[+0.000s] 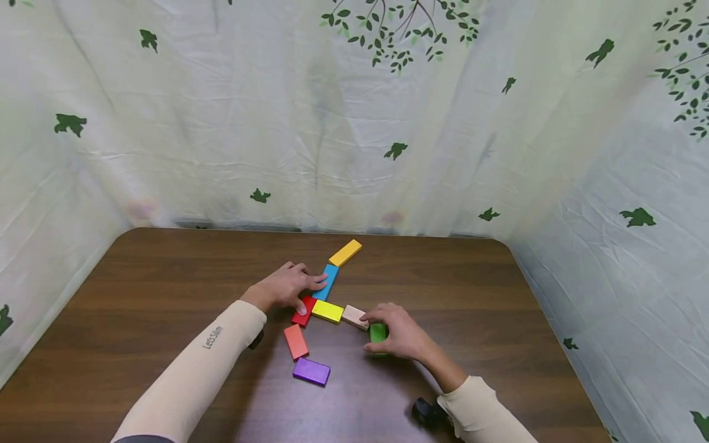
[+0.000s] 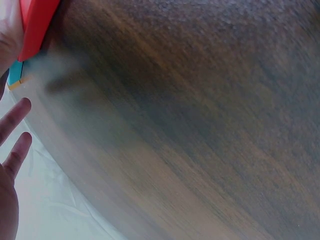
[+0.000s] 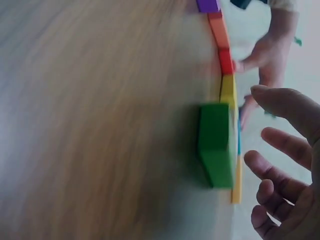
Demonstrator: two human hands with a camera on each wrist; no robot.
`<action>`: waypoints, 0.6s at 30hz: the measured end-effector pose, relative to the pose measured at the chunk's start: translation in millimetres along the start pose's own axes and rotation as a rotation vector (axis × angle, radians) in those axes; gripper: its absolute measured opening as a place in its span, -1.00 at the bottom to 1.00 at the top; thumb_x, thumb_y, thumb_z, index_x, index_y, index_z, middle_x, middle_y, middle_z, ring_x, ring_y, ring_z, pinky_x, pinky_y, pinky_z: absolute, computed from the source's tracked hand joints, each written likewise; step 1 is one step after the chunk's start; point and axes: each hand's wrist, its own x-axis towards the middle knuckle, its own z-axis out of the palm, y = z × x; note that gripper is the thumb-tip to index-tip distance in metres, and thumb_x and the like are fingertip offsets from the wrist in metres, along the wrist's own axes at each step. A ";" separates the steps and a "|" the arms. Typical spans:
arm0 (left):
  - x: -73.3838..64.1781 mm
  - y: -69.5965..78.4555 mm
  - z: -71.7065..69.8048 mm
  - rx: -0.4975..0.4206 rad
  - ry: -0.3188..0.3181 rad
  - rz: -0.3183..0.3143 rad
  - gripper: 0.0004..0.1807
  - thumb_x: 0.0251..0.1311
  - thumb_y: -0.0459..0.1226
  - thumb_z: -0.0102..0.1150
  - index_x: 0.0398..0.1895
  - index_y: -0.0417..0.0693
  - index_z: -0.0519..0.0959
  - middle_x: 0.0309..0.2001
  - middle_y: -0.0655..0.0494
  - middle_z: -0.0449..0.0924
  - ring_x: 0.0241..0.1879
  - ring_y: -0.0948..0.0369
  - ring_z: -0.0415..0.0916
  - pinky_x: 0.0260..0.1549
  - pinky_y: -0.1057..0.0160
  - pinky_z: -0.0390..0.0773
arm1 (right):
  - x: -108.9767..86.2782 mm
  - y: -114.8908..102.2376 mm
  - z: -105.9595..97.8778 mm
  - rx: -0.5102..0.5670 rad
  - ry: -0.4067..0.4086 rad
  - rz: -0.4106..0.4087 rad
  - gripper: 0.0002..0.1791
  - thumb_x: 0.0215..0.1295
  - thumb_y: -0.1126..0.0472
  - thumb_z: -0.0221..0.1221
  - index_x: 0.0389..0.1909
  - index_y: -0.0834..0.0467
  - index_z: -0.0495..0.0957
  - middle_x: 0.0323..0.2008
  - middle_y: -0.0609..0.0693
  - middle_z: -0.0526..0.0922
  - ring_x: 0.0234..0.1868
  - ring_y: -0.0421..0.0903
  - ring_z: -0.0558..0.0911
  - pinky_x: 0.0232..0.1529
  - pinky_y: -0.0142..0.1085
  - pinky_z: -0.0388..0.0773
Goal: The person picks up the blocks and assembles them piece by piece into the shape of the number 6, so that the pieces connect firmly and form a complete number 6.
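My left hand (image 1: 285, 287) reaches in from the left, its thumb at the red block (image 1: 302, 315) and a finger on the blue block (image 1: 329, 280). Around the green block (image 1: 378, 336) my right hand (image 1: 400, 333) is spread. In the right wrist view, the fingers (image 3: 285, 107) appear apart from that green block (image 3: 215, 135). Between the hands lie a yellow block (image 1: 327, 311) and a pale wooden block (image 1: 354, 317), end to end. The left wrist view catches only part of the red block (image 2: 37, 27) and some fingers (image 2: 20, 155).
An orange-yellow block (image 1: 345, 253) touches the blue one's far end. Nearer the person are a coral block (image 1: 296, 342) and a purple block (image 1: 311, 371). All lie on a brown wooden table (image 1: 471, 277). White curtains (image 1: 221, 123) with leaf prints surround its far side and flanks.
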 end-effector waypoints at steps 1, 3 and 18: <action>0.0 -0.2 0.0 0.002 0.003 0.006 -0.14 -0.03 -0.01 0.38 0.40 0.06 0.30 0.42 0.12 0.25 0.22 -0.04 0.22 0.20 -0.07 0.16 | -2.5 3.2 -0.9 0.003 0.008 -0.001 -0.49 -0.06 0.06 0.48 -0.04 0.10 0.65 -0.18 -0.09 0.63 -0.09 -0.10 0.52 -0.04 -0.15 0.42; -0.3 -0.4 0.0 0.008 0.013 0.018 -0.14 -0.04 0.00 0.39 0.39 0.04 0.31 0.41 0.11 0.26 0.21 -0.04 0.24 0.18 -0.06 0.18 | -7.5 8.5 -2.9 0.015 0.019 0.003 -0.47 -0.09 0.07 0.49 -0.02 0.10 0.63 -0.13 -0.08 0.62 -0.05 -0.09 0.51 0.02 -0.10 0.40; -3.2 0.4 -1.0 -0.026 0.025 0.032 -0.16 -0.03 -0.03 0.39 0.38 0.00 0.32 0.40 0.08 0.27 0.21 -0.05 0.22 0.18 -0.06 0.16 | -21.8 25.7 -4.6 0.087 -0.017 0.010 -0.38 -0.13 0.10 0.47 0.05 0.14 0.57 -0.07 -0.04 0.59 -0.05 -0.06 0.53 0.02 -0.16 0.43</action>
